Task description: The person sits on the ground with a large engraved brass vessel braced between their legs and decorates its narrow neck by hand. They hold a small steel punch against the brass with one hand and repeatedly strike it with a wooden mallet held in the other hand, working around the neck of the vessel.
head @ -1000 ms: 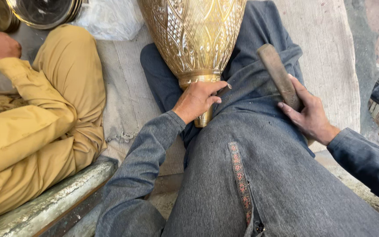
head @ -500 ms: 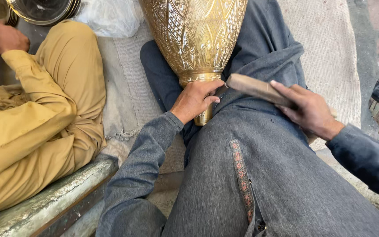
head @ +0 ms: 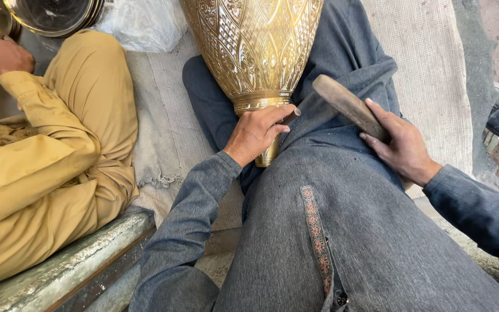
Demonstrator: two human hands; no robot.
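At nine o'clock sits a co-worker in mustard-yellow clothes (head: 47, 162), one hand (head: 7, 55) raised at the top left corner. Beside it, at eleven o'clock, round metal bowls (head: 53, 11) gleam, with a crumpled clear plastic bag (head: 140, 23) just right of them. A woven beige mat (head: 163, 127) lies underneath. A worn metal ledge (head: 70, 266) crosses at seven o'clock.

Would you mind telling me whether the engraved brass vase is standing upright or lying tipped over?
Tipped: the engraved brass vase lies along the lap, narrow neck toward the wearer, gripped by the left hand; the right hand holds a wooden mallet.
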